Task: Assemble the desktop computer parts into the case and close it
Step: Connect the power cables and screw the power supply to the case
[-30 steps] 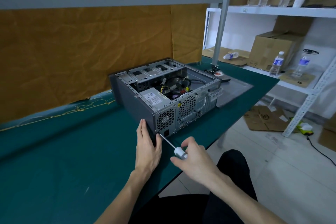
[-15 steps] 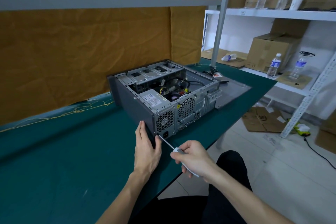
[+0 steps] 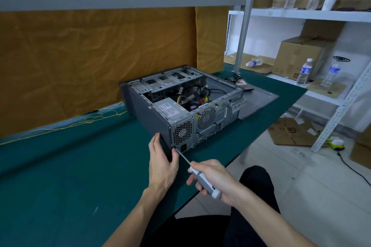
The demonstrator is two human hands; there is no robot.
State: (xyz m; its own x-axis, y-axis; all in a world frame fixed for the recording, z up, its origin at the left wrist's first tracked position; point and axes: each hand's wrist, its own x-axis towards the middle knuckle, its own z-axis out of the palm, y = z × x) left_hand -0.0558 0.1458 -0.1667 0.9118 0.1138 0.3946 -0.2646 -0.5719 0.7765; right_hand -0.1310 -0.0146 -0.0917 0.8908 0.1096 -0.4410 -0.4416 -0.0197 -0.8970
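Case: computer case (image 3: 152,118) lies on its side on the green surface (image 3: 60,166), open face up, its rear panel toward us and close to the near edge.
Left hand: our left hand (image 3: 161,163) is flat with straight fingers, pressed against the case's rear corner to steady it; it grips nothing.
Right hand: our right hand (image 3: 214,178) is curled round the handle of the screwdriver (image 3: 192,168), whose tip meets the lower left corner of the rear panel, beside the power socket.
Done so far: power supply (image 3: 170,109) sits in its bay, the rear fan (image 3: 206,118) is in place, and cables (image 3: 202,94) run across the inside, so we judge most parts are fitted.
Step in hand: we judge this to be a power supply screw being driven at the rear; we cannot see the screw itself.
Left to do: side panel (image 3: 259,102) lies flat on the surface behind the case, off, so closing is not yet done; we cannot tell whether other screws remain.
Edges: case rear stands near the surface's front edge, with only floor beyond; a hard push on the screwdriver could shift it, hence the bracing hand.
Open room: wide stretch of surface lies to our left; on the right the shelf (image 3: 301,14) and its post stand close behind the panel, so we would have less room there to swing it.
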